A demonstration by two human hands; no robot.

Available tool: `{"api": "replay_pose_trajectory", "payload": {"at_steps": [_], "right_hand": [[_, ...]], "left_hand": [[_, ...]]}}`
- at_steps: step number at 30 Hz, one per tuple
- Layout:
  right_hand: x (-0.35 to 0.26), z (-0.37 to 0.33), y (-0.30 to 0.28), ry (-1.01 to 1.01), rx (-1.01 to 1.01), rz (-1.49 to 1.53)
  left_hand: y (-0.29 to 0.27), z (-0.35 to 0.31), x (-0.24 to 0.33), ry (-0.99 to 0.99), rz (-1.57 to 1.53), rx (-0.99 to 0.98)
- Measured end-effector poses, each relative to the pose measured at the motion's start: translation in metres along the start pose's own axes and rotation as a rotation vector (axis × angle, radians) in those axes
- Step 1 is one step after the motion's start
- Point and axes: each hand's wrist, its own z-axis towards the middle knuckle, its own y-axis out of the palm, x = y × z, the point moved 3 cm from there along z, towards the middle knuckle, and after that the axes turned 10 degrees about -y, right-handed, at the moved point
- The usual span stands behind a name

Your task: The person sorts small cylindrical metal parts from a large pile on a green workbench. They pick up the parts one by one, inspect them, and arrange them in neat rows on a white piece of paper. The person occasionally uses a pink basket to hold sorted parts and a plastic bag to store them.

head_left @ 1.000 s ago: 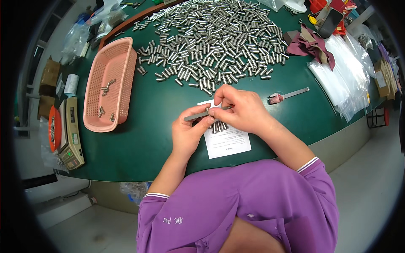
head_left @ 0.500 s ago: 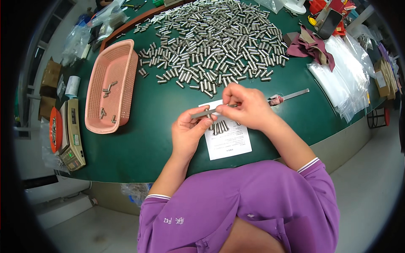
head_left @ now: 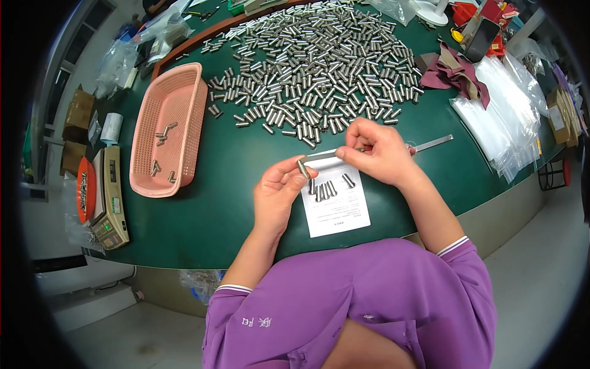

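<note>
One metal pin (head_left: 303, 167) is sitting tilted in the L hand (head_left: 278, 192), whose thumb & fingers are pinching it snugly, nr the white paper's (head_left: 338, 222) top L edge; R hand (head_left: 380, 155) is pinching a flat metal strip (head_left: 323, 156), its free end pointing twd the pin, contact unclear; more pins (head_left: 326, 190) are lying on the paper; a pin heap (head_left: 319, 74) is covering the table (head_left: 239, 197) beyond, pink basket (head_left: 195, 126) sitting L

The tabletop (head_left: 227, 215) is dark green, the far metal pins (head_left: 313, 69) silver. The left basket (head_left: 196, 120) is grid-patterned pink; the near shirt (head_left: 307, 277) is purple with white-striped cuffs (head_left: 452, 246).
</note>
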Motion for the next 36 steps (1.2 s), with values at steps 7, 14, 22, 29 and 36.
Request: {"api": "replay_pose_trajectory", "payload": {"at_steps": [7, 14, 22, 29, 36], "right_hand": [[-0.012, 0.001, 0.015, 0.007, -0.087, -0.046], [0.007, 0.001, -0.010, 0.121, 0.070, -0.103], [0.002, -0.001, -0.020, 0.080, 0.122, -0.023], [0.005, -0.002, -0.015, 0.148, 0.044, -0.134], [0.001, -0.002, -0.011, 0.053, 0.051, -0.164]], "left_hand": [[0.002, -0.002, -0.008, 0.004, 0.011, -0.063], [0.003, 0.001, 0.004, -0.031, -0.120, -0.095], [0.011, -0.004, 0.006, 0.101, 0.224, -0.020], [0.047, -0.013, 0.009, 0.563, 1.119, 0.061], [0.051, -0.010, 0.006, 0.616, 1.413, 0.133]]}}
